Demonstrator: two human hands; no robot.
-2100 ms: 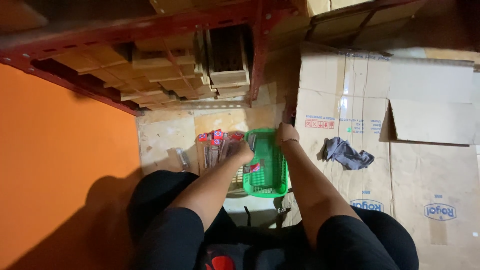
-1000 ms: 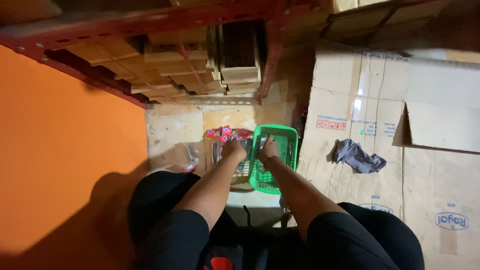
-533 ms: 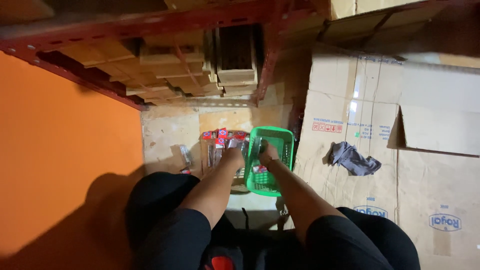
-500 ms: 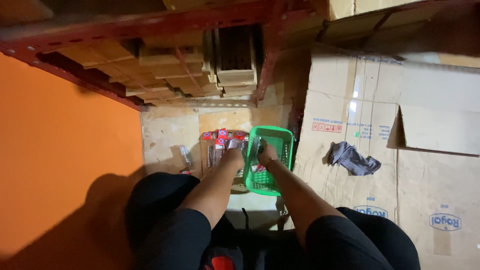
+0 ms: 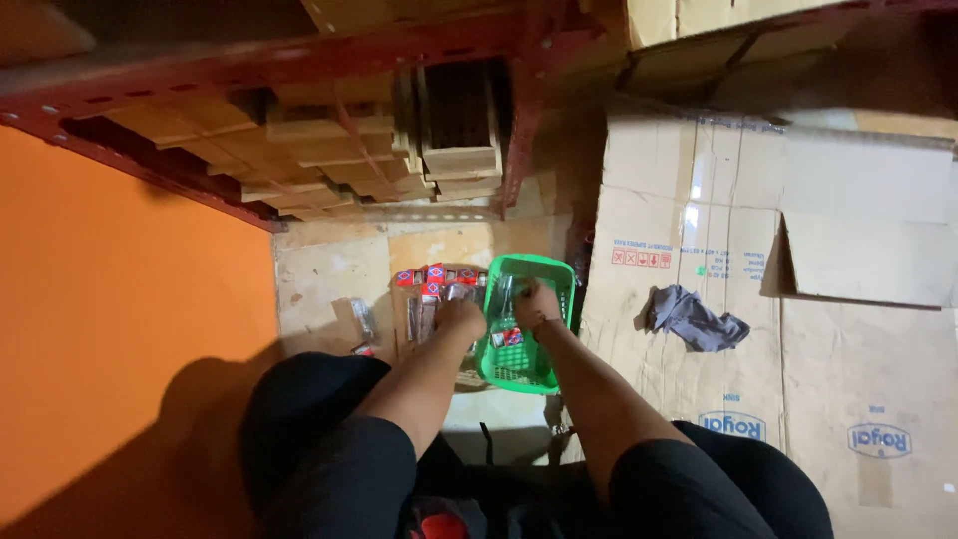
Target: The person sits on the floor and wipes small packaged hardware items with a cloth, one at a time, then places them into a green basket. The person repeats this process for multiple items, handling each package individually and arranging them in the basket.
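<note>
A green plastic basket stands on the floor between my knees. My right hand is inside it with the fingers curled; what they hold is too small to see. A small packet with a red label lies in the basket just below that hand. My left hand is curled at the basket's left rim, beside a low box of clear packets with red tops. Its grip is hidden from view.
Flattened cardboard boxes cover the floor on the right, with a grey rag lying on them. An orange panel fills the left. A red metal shelf beam runs overhead above stacked wooden pieces.
My right hand has come from the basket's far right rim into the basket. My left hand has moved from over the packets to the basket's left rim. The basket sits slightly further right.
</note>
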